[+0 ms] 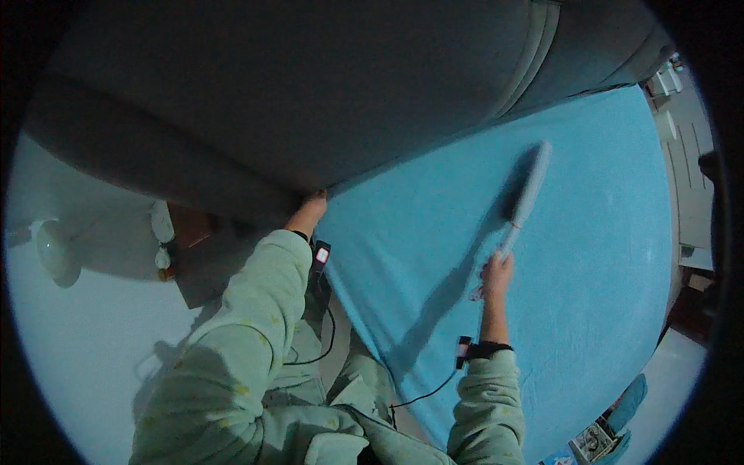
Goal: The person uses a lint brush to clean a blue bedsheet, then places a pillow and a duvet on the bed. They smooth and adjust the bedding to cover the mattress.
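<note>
My right hand (497, 276) is closed around the handle of a long pale brush (532, 183), which looks like a bed brush. Its head points away from me over a light blue sheet (593, 232) that covers a bed, and it casts a long shadow there. At the lower corner of a large dark grey padded panel (325, 99), my left hand (314, 208) reaches to the panel's edge where it meets the sheet. The left fingers are mostly hidden, so their grip cannot be made out. Each wrist wears a dark band with a small cabled device.
Left of the bed stands a brown cabinet (192, 232) near a white wall. A round pale lamp or fixture (51, 247) is at the far left. Books or pictures (593, 443) lie at the lower right. Black cables run from both wrists towards my waist.
</note>
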`<state>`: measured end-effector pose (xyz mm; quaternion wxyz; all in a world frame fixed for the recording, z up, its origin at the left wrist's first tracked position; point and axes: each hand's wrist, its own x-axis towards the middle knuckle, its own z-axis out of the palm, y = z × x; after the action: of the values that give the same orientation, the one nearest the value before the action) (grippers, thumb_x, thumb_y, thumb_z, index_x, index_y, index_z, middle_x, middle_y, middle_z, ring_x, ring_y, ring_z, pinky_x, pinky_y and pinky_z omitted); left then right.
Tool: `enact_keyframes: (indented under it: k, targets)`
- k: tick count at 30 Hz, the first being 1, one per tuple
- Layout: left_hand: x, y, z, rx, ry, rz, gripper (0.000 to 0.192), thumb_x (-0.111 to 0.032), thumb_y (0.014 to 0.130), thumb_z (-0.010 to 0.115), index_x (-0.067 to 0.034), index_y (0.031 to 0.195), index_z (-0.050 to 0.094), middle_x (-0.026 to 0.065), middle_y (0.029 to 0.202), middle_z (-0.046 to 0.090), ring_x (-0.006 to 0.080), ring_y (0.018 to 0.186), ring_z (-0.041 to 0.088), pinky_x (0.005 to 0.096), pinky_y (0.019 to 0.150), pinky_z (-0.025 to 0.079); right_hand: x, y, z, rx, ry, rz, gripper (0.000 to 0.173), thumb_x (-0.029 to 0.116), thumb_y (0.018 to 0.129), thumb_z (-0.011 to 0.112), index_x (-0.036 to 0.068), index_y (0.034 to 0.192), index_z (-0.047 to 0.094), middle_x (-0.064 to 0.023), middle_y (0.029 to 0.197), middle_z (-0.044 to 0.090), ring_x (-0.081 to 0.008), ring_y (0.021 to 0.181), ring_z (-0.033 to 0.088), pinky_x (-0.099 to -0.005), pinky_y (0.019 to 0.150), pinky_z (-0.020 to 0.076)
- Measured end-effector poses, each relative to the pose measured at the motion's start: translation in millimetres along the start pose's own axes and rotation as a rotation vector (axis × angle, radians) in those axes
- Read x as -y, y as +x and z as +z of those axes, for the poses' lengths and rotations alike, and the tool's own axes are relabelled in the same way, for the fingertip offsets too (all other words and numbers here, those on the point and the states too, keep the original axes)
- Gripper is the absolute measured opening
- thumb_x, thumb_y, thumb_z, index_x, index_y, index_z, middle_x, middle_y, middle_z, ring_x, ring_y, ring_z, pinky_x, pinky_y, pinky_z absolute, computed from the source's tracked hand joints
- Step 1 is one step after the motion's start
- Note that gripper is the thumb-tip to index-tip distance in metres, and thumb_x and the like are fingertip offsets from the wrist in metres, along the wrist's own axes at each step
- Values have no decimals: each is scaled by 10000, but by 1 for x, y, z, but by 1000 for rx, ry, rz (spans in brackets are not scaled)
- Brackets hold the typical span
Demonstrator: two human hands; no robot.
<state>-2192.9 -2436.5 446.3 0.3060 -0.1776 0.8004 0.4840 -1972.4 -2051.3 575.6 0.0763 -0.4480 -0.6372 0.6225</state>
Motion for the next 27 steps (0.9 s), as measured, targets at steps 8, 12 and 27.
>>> enact_keyframes:
  k: [8, 12, 27]
  targets:
    - [22, -54, -56, 272, 379, 186, 481, -241, 892, 492, -60, 1330, 411, 172, 1228, 509, 305, 1099, 491, 409, 901, 410, -44, -172, 26, 624, -312, 144, 239, 256, 903, 560, 60, 1022, 491, -26, 652, 479, -126, 517, 453, -305, 468, 394]
    - [-10, -104, -20, -84, -47, 8, 566, -258, 876, 523, -85, 1379, 329, 192, 1411, 302, 344, 1226, 389, 431, 961, 383, -15, -182, -61, 642, -801, -250, 260, 254, 870, 601, 26, 959, 512, -52, 687, 524, -137, 555, 491, -320, 517, 423]
    - [-14, -145, -104, 591, 715, 186, 430, -358, 899, 438, 7, 1071, 588, 183, 992, 638, 322, 891, 591, 415, 772, 458, 37, -184, 142, 530, -79, -16, 317, 213, 841, 614, 0, 1030, 473, -118, 840, 530, -236, 793, 538, -382, 714, 453]
